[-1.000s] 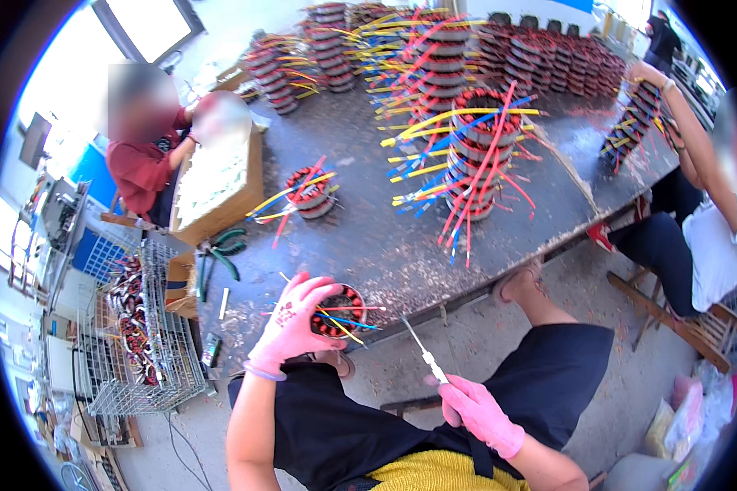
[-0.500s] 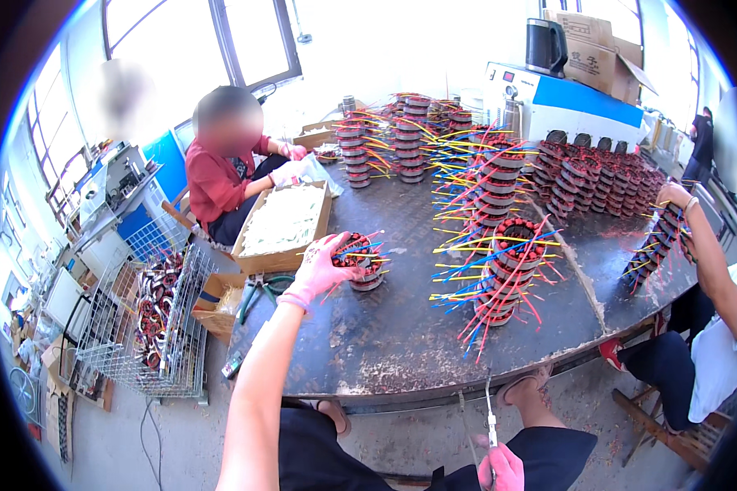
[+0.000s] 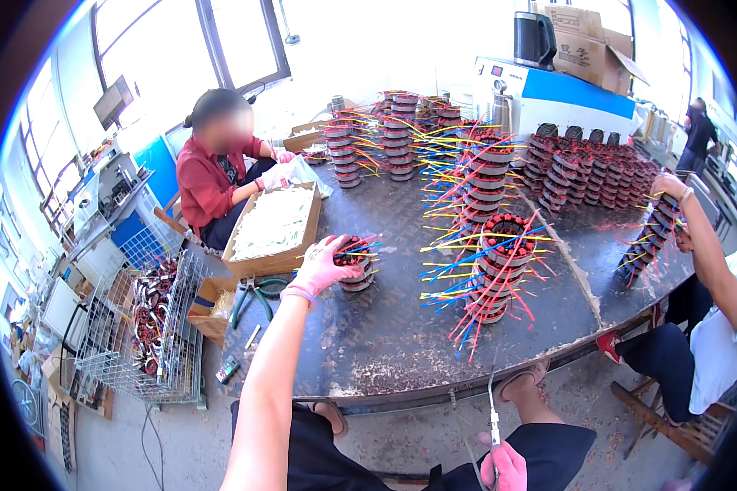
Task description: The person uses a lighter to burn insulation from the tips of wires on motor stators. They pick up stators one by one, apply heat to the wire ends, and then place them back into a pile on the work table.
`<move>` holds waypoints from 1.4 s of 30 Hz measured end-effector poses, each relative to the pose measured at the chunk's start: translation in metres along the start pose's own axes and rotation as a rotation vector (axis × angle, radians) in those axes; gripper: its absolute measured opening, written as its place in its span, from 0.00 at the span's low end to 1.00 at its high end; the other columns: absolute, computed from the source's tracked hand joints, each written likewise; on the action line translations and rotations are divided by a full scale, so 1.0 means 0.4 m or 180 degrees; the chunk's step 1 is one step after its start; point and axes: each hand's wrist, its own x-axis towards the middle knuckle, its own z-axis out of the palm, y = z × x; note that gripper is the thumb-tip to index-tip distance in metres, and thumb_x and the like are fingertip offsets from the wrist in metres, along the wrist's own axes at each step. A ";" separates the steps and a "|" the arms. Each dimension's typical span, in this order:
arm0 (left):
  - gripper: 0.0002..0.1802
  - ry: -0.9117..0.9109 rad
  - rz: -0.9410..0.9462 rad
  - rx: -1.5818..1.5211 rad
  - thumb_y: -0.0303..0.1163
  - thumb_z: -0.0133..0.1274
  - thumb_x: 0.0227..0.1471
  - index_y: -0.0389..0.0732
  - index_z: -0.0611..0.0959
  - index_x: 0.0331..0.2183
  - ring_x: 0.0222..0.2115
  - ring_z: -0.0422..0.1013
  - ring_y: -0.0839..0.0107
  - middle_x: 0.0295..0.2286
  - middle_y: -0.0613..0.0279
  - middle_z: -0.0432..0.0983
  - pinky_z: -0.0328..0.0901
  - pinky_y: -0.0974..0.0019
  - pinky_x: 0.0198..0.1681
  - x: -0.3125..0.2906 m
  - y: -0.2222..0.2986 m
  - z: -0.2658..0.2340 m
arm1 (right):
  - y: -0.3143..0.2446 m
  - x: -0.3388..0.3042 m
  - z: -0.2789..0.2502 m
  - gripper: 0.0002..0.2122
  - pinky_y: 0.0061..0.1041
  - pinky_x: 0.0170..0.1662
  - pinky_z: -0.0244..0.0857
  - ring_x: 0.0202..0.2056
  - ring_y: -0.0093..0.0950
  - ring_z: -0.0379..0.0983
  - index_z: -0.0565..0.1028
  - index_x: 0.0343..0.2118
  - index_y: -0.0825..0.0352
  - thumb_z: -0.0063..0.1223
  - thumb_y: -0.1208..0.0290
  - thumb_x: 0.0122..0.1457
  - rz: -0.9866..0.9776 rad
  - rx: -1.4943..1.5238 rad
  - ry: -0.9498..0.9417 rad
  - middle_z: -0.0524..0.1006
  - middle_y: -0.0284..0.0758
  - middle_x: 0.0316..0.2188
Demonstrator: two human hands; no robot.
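Note:
My left hand (image 3: 326,266), in a pink glove, is wrapped over the top of a short stack of wound stator cores (image 3: 357,282), which stands upright on the table. Red, yellow and blue lead wires stick out of it. Down by my lap, below the table's front edge, my right hand (image 3: 508,468), also in pink, grips a slim pen-like tool (image 3: 495,425) with a pale body and a thin metal tip pointing up. To the right of my left hand rises a taller stator stack (image 3: 502,270), its coloured wires spread outward.
More stator stacks (image 3: 397,135) fill the back of the dark table (image 3: 385,344). Pliers (image 3: 258,296) and a box of pale pieces (image 3: 274,225) lie left. A wire basket (image 3: 180,344) stands beside the table. A person in red sits far left; another at right handles a tilted stack (image 3: 651,237).
The view has shifted slightly, so the table things sit a little further left. My left hand stays on the short stack, and my right hand still holds the tool. The person in red has turned their head.

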 end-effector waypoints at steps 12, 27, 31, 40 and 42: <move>0.31 0.0124 0.0336 -0.1618 0.36 0.62 0.52 0.34 0.73 0.55 0.53 0.67 0.68 0.53 0.53 0.71 0.61 0.64 0.58 0.051 0.141 -0.151 | -0.006 -0.015 -0.013 0.17 0.18 0.16 0.43 0.13 0.16 0.52 0.63 0.22 0.59 0.42 0.60 0.69 -0.0024 0.0334 0.0216 0.60 0.24 0.13; 0.59 -0.0341 0.0985 -0.0544 0.57 0.67 0.33 0.28 0.65 0.58 0.55 0.66 0.50 0.53 0.38 0.67 0.60 0.59 0.60 0.093 0.698 -0.012 | -0.045 -0.045 -0.043 0.16 0.17 0.18 0.42 0.15 0.15 0.52 0.64 0.23 0.58 0.44 0.60 0.69 -0.0367 0.0469 0.0640 0.60 0.23 0.14; 0.47 0.0219 0.1297 -0.1170 0.49 0.69 0.35 0.32 0.72 0.52 0.51 0.69 0.58 0.48 0.47 0.73 0.62 0.61 0.57 0.002 0.635 -0.105 | -0.065 -0.057 -0.033 0.16 0.17 0.18 0.41 0.15 0.14 0.51 0.65 0.23 0.58 0.43 0.60 0.69 -0.0429 0.0296 0.0645 0.59 0.23 0.14; 0.56 -0.0618 0.0416 -0.0608 0.50 0.73 0.30 0.28 0.68 0.56 0.54 0.66 0.49 0.52 0.42 0.69 0.61 0.56 0.58 -0.419 0.235 -0.085 | -0.022 -0.031 0.054 0.12 0.16 0.19 0.47 0.16 0.14 0.56 0.70 0.42 0.66 0.43 0.61 0.69 0.0305 -0.0120 -0.0361 0.64 0.23 0.15; 0.56 -0.0709 0.0267 -0.0584 0.50 0.73 0.30 0.29 0.68 0.56 0.54 0.66 0.49 0.52 0.42 0.69 0.62 0.56 0.58 -0.451 0.176 -0.044 | -0.010 -0.012 0.081 0.19 0.15 0.21 0.48 0.18 0.13 0.57 0.71 0.55 0.69 0.42 0.61 0.69 0.0546 -0.0264 -0.0669 0.65 0.22 0.16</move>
